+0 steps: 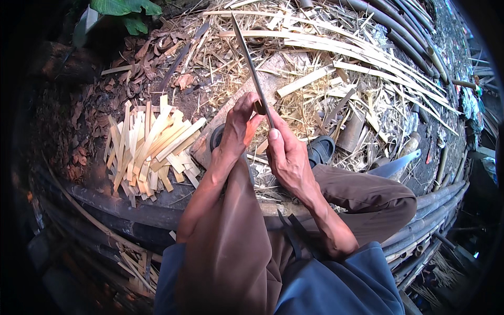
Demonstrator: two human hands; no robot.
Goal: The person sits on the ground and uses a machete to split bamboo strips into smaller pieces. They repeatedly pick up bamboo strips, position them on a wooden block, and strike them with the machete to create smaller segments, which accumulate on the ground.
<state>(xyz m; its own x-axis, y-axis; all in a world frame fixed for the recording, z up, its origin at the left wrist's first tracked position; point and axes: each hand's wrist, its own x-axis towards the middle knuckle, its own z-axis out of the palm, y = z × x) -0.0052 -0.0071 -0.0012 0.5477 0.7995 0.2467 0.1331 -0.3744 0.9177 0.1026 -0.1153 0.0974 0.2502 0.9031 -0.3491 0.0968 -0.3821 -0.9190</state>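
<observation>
1. Head view: both hands meet above the knees, closed on a long thin bamboo strip (251, 60) that runs up and away over the ground litter.
2. Left hand (237, 128): fingers curled around the near end of the strip, plus something small and dark at the fingertips; cannot tell what it is.
3. Right hand (287, 157): fingers wrapped on the strip just beside the left hand, thumb pressed along it.
4. Strip's near end sits between the two hands; far end points toward the top of the frame, tilted slightly left.
5. Pile of short cut bamboo slats (148, 149) lies on the ground to the left, well apart from the hands.
6. Wooden board (231, 113) lies under the hands, a dark sandal (320, 149) beside it.
7. Large knife blade (396, 164) rests on the ground to the right, near the right knee.
8. Long split bamboo lengths (367, 58) and shavings cover the upper right.
</observation>
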